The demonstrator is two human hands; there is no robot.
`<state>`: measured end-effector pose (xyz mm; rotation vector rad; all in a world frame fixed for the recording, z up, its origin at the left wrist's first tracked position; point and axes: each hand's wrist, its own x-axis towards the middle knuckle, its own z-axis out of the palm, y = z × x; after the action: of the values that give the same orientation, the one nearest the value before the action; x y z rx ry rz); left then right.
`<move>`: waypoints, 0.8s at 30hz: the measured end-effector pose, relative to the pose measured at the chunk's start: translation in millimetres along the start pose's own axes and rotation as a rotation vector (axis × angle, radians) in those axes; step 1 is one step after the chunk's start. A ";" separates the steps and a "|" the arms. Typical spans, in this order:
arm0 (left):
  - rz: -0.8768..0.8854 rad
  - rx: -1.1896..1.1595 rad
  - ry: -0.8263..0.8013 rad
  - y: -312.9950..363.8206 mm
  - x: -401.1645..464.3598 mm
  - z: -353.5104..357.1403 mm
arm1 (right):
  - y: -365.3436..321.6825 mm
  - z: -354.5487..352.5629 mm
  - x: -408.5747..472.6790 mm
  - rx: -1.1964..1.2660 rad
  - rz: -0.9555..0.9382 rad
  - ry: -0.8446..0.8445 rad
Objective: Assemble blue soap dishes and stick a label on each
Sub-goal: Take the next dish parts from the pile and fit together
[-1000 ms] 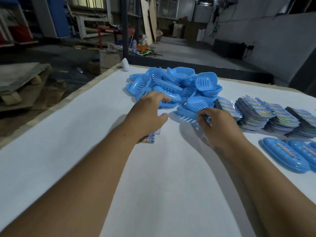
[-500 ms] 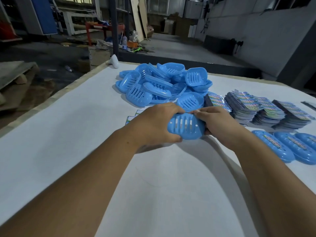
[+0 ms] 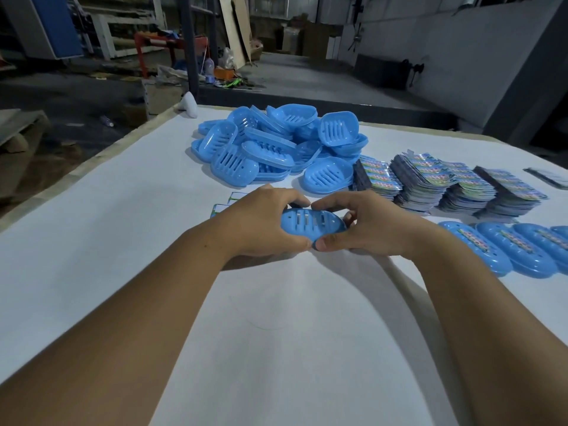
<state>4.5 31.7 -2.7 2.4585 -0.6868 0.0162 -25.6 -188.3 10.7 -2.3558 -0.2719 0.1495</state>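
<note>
I see a white-covered bench (image 3: 92,229) with a pale wooden edge along its left side. A loose pile of blue soap dish halves (image 3: 276,146) lies on it toward the far end. Just right of the pile, stacks of colourful labels (image 3: 445,182) stand in a row. Nearer, at the right edge, finished blue dishes with labels (image 3: 504,247) lie side by side. A few small printed cards (image 3: 229,204) lie flat near the middle. A white object (image 3: 189,104) sits at the far left corner.
</note>
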 end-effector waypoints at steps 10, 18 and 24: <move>-0.259 0.026 0.220 -10.5 1.3 -29.0 | -3.3 0.3 -2.0 0.053 0.040 0.035; -0.600 0.324 0.165 -22.1 -18.4 -50.8 | 0.7 2.2 4.7 0.028 -0.097 0.316; -0.621 0.145 0.174 -15.7 -18.6 -52.3 | 1.1 3.6 6.0 -0.006 -0.111 0.287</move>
<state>3.1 79.6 29.5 2.6664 0.1725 0.0390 -20.2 -185.3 7.2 -2.3244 -0.2608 -0.2407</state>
